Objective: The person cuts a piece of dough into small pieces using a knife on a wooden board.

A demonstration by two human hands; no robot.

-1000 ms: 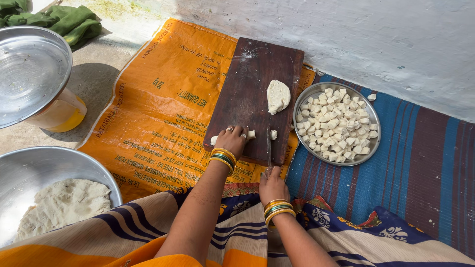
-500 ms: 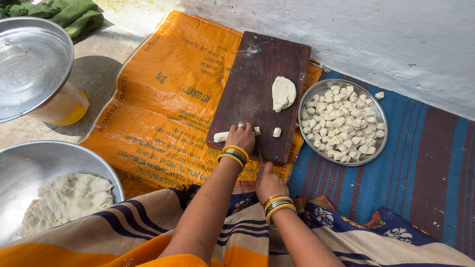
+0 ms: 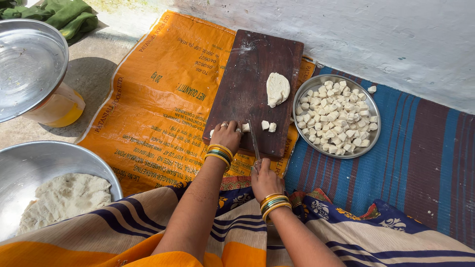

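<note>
Lying under left hand (image 3: 226,137): dough strip (image 3: 246,127), seemingly.

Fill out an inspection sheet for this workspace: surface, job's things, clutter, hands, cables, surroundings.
Surface: dark wooden cutting board on an orange woven sack, beside a blue striped mat.
Job's things: white dough strip under the left hand; knife with its blade on the board; two cut pieces; one flat dough lump; steel plate full of cut pieces.
Clutter: large steel bowl holding dough; steel lid over a yellow container; green cloth.
Hands: left hand pressing the strip; right hand gripping the knife handle.
Cables: nothing seen.
Surroundings: whitewashed wall, concrete floor.
</note>
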